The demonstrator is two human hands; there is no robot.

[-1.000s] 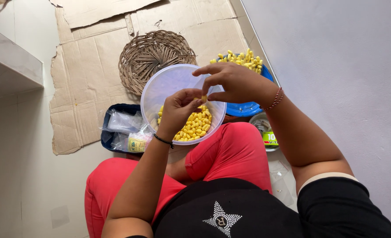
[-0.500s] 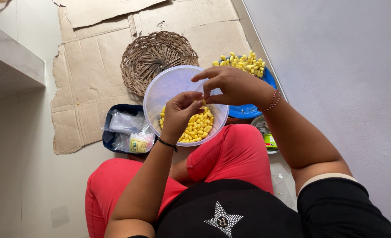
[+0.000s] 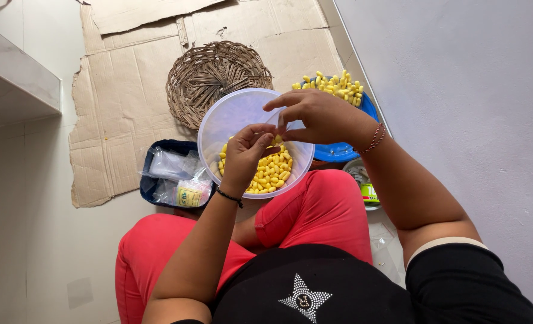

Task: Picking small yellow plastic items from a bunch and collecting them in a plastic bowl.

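woven basket [image 3: 215, 77], flattened cardboard [image 3: 122, 90], dark tray of plastic bags [image 3: 173, 177]

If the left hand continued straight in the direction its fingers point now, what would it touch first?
The left hand points up and right, toward the right hand, so it would probably meet those fingers first, above the clear bowl. Depth is hard to judge.

I have 1 view only, from the head camera: it looks steeply down over the chest and lap, close on the bowl [image 3: 236, 120], with the floor [image 3: 32, 240] beyond.
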